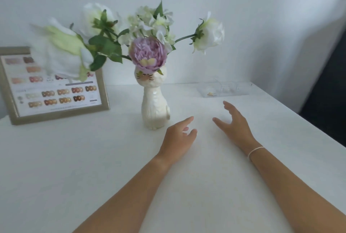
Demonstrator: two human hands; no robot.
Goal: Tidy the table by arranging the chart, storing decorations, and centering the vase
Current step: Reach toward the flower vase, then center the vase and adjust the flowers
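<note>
The fingers (189,120) of the left hand (177,139) are loosely spread and empty, the index tip reaching toward the base of the cat-shaped vase (155,105), just beside it but not touching. The right hand (234,124) hovers further right of the vase, its fingers apart in an open curve and holding nothing; a thin white band (255,151) circles that wrist. Both forearms stretch over the white tabletop (74,158). The vase stands upright, carrying a lilac peony (148,53) and white roses (209,34). Left of the vase, a framed colour chart (56,92) leans back against the wall. Behind and to the right of the vase, a clear compartmented box (224,88) sits near the tabletop's far edge, with a small gold decoration (210,94) in its front left compartment.
</note>
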